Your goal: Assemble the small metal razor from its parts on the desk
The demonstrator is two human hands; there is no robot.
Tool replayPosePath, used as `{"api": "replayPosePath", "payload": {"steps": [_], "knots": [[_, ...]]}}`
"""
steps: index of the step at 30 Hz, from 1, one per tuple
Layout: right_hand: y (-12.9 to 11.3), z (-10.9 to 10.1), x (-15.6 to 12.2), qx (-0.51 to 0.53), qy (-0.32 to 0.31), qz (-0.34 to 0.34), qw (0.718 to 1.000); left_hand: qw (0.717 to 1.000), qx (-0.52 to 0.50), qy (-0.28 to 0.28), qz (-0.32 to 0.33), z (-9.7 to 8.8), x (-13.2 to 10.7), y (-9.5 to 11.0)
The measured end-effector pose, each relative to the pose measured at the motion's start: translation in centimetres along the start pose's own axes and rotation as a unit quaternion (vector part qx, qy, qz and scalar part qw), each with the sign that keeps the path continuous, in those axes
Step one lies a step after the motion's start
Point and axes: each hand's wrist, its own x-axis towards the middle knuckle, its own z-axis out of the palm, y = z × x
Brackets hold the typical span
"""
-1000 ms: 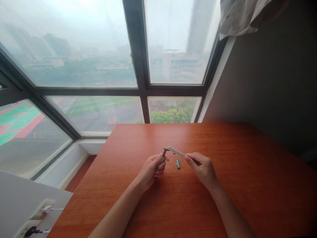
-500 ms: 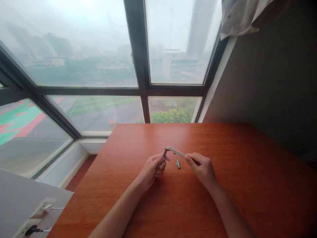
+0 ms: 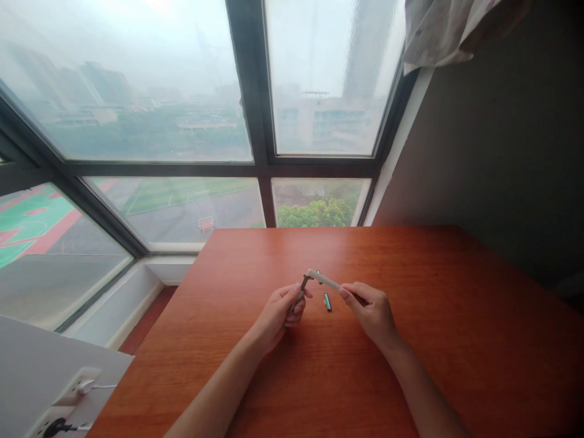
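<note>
My left hand [image 3: 279, 311] is closed around a dark razor handle [image 3: 303, 284] that points up and away from me. No blade head can be made out on its top end. Between the fingers of my right hand [image 3: 374, 309] is a slim, pale toothbrush [image 3: 327, 280], slanting up to the left. Its head meets or overlaps the top of the razor handle; whether they touch I cannot tell. A razor cartridge [image 3: 327, 302] with a green-blue strip lies on the table between my hands. Just behind the toothbrush, a second small dark piece [image 3: 319, 273] is partly hidden.
The reddish-brown wooden table [image 3: 438, 292] reaches to a large window with dark frames [image 3: 260, 121]. On the right stands a dark wall [image 3: 479, 152] with a curtain [image 3: 447, 30] above. Wall sockets with plugs [image 3: 59, 426] are at the lower left.
Both hands keep nearly the same pose, the toothbrush head still at the razor handle's top. The whole view has shifted very slightly.
</note>
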Motion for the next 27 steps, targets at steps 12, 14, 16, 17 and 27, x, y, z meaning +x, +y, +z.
{"api": "replayPosePath", "payload": {"steps": [12,14,16,17,27], "knots": [[-0.01,-0.01,-0.05,-0.01,-0.003,-0.006,1.0,1.0,-0.003,0.015,0.011,-0.08,0.07,-0.03],[-0.02,-0.01,-0.03,-0.011,-0.004,-0.006,1.0,1.0,-0.002,0.017,0.012,-0.08,0.04,-0.02],[0.0,0.0,-0.03,-0.015,-0.004,-0.008,1.0,1.0,-0.001,0.018,0.014,-0.08,0.02,-0.02],[0.02,0.01,-0.03,-0.016,-0.004,-0.008,1.0,1.0,0.001,0.018,0.015,-0.08,0.01,-0.02],[0.26,0.06,-0.05,-0.028,-0.003,-0.012,1.0,1.0,0.003,0.018,0.015,-0.01,-0.01,0.0]]}}
